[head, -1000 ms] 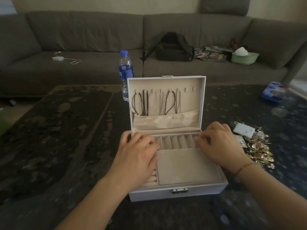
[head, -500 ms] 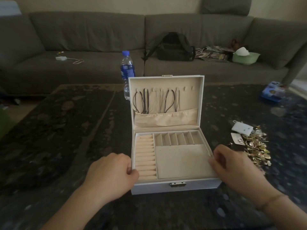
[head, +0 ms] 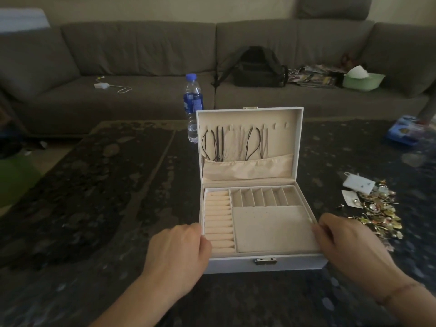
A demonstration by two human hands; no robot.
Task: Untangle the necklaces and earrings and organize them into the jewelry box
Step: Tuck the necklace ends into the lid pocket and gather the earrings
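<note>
A white jewelry box (head: 264,265) stands open on the dark table, its lid upright. Several dark and pale cord necklaces (head: 236,145) hang from hooks inside the lid above a fabric pocket. The tray shows ring rolls at left, small slots at the back and a flat pad, with no jewelry in it. My left hand (head: 179,253) grips the box's left wall near the front, thumb at the rim. My right hand (head: 349,246) holds the right wall, fingers curled at its rim. A tangled pile of gold earrings (head: 377,213) lies to the right, with white earring cards (head: 358,184).
A water bottle (head: 193,102) stands just behind the lid's left corner. A blue packet (head: 403,131) lies at the table's far right. Behind the dark mottled table (head: 94,208), a grey sofa holds a black backpack (head: 257,67), magazines and a green bowl (head: 363,80).
Both hands came off the tray inside the box and drew back toward me to its left and right walls. The box has hardly moved.
</note>
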